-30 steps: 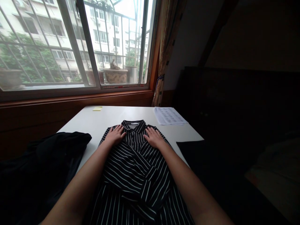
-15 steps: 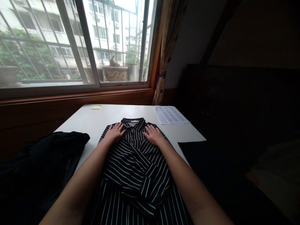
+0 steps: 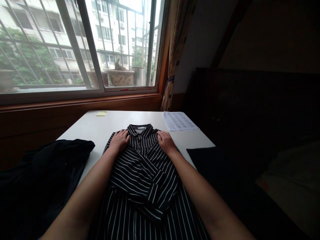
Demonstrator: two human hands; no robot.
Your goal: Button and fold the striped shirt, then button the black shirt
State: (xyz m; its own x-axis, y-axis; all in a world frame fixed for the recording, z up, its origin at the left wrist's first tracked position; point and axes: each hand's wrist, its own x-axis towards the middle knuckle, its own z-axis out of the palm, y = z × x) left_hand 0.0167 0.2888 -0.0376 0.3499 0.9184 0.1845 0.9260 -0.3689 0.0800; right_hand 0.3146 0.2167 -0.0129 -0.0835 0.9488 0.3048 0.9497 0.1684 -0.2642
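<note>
A black shirt (image 3: 143, 170) with white stripes lies front up on the white table, collar at the far end. Its sleeves are folded across the front, one over the other. My left hand (image 3: 120, 140) rests on the left shoulder beside the collar, palm down with fingers stretched out. On the right shoulder lies my right hand (image 3: 166, 141), its fingers close together and slightly bent over the cloth. The shirt's lower end runs out of view at the bottom.
Dark clothing (image 3: 50, 166) is heaped at the table's left. A dark flat cloth (image 3: 207, 156) lies at the right edge. Printed sheets (image 3: 178, 120) and a yellow sticky note (image 3: 101, 113) are on the far part of the white table (image 3: 120, 116), below a barred window (image 3: 82, 46).
My right hand has slid a little outward from the collar along the shoulder, and its fingers have drawn together. My left hand stays on the other shoulder. The view has shifted slightly.
</note>
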